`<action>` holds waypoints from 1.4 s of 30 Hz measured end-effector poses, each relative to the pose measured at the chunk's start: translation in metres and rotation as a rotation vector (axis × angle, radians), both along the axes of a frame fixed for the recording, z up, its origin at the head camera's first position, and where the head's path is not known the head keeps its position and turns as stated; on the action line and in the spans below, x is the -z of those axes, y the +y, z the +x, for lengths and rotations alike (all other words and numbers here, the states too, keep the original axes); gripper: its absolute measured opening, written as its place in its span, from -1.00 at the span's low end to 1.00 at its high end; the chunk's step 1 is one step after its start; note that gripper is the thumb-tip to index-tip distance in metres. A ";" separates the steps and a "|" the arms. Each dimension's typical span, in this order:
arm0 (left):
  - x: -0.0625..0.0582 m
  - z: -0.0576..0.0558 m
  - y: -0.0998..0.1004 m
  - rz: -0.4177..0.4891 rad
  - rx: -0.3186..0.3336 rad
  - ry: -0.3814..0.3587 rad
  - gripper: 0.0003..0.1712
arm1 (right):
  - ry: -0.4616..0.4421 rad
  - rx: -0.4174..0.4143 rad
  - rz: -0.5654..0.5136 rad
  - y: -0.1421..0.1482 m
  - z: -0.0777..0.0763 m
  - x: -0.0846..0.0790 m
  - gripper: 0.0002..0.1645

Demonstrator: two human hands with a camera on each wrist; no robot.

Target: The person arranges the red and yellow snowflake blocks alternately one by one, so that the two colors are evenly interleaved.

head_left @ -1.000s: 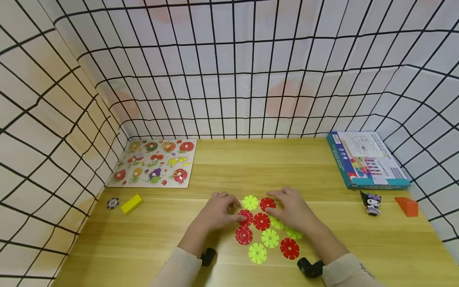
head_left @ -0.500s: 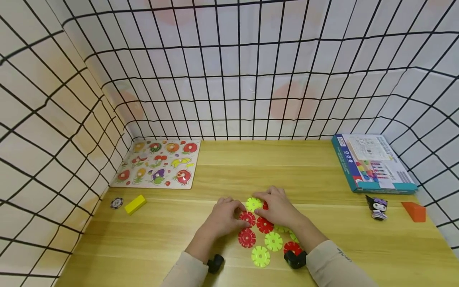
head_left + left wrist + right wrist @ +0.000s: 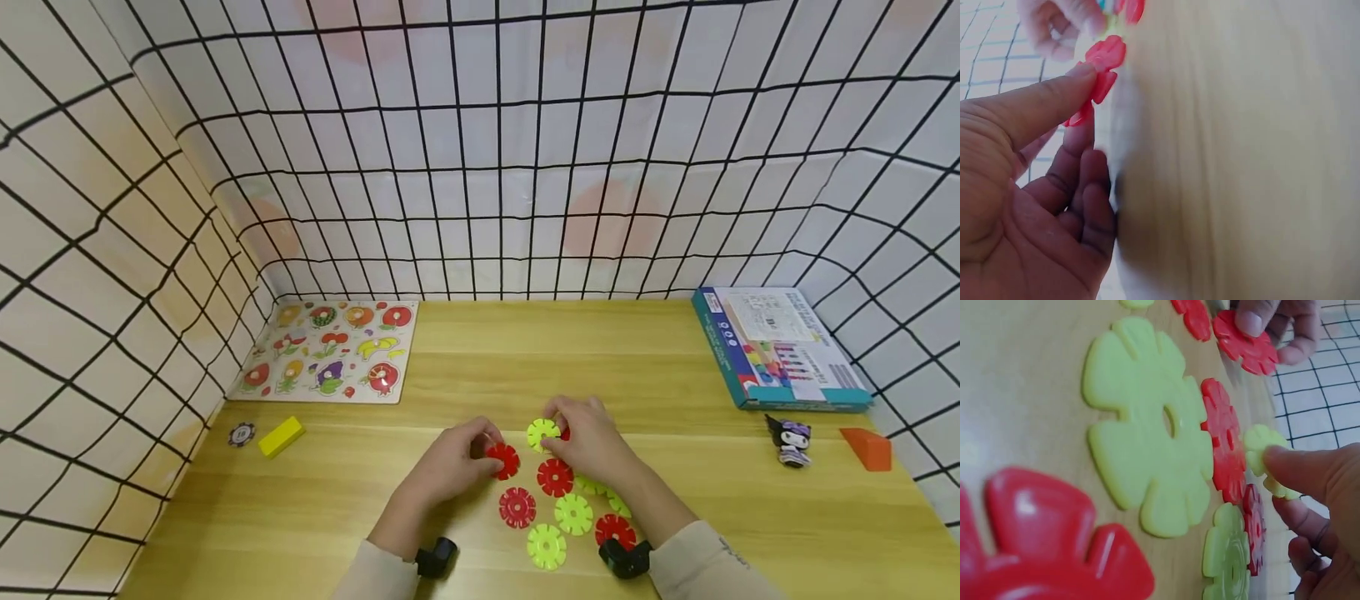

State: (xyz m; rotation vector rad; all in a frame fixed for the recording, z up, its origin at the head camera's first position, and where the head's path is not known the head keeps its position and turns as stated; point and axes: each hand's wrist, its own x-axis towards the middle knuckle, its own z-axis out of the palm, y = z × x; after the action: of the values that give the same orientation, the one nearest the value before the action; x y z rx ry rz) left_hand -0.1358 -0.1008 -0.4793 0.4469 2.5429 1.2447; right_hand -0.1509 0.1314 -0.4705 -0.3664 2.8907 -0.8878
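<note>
My left hand (image 3: 450, 462) pinches a red notched plastic disc (image 3: 506, 460) between thumb and forefinger, and the left wrist view shows that disc (image 3: 1107, 56) held up off the wood. My right hand (image 3: 588, 442) pinches a yellow-green disc (image 3: 540, 434) of the same flower-like kind, its thumb across the face in the right wrist view (image 3: 1263, 450). Below the hands lie loose discs, among them a red disc (image 3: 556, 477), another red disc (image 3: 517, 507), a yellow-green disc (image 3: 573, 514) and a yellow-green disc (image 3: 547, 547). The right hand and forearm partly cover several others.
A fruit puzzle board (image 3: 330, 354) lies at the back left, with a yellow block (image 3: 281, 437) and a round chip (image 3: 242, 434) before it. At the right are a flat box (image 3: 783, 350), a small figurine (image 3: 792, 442) and an orange block (image 3: 867, 449). Black wire grid surrounds the table.
The left hand has taken up a red disc and drawn it a little left. My right hand has moved left from a red disc to the yellow-green one and now pinches it.
</note>
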 end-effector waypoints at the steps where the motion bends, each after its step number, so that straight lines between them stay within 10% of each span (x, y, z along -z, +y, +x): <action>1: -0.001 0.000 -0.005 0.024 0.002 -0.001 -0.78 | 0.020 -0.001 -0.012 0.000 0.001 0.000 -0.66; 17: 0.008 -0.014 -0.050 0.252 -0.047 -0.083 -0.82 | -0.012 0.003 -0.234 -0.014 0.018 -0.001 -0.73; 25: 0.001 -0.016 -0.085 0.137 -0.090 -0.091 -0.87 | -0.043 -0.135 -0.342 -0.032 0.022 0.004 -0.65; 35: -0.003 -0.020 -0.129 -0.137 -0.308 -0.062 -0.84 | -0.111 -0.239 -0.347 -0.080 0.024 0.002 -0.57; 42: -0.008 -0.015 -0.142 -0.133 -0.280 -0.110 -0.53 | -0.115 -0.236 -0.273 -0.118 0.016 0.001 -0.61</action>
State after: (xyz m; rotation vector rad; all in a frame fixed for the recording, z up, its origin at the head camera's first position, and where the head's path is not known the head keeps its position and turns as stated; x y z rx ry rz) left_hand -0.1511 -0.2429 -0.4712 -0.0085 2.6366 1.1415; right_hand -0.1349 0.0134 -0.4717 -0.6402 2.5574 -1.2156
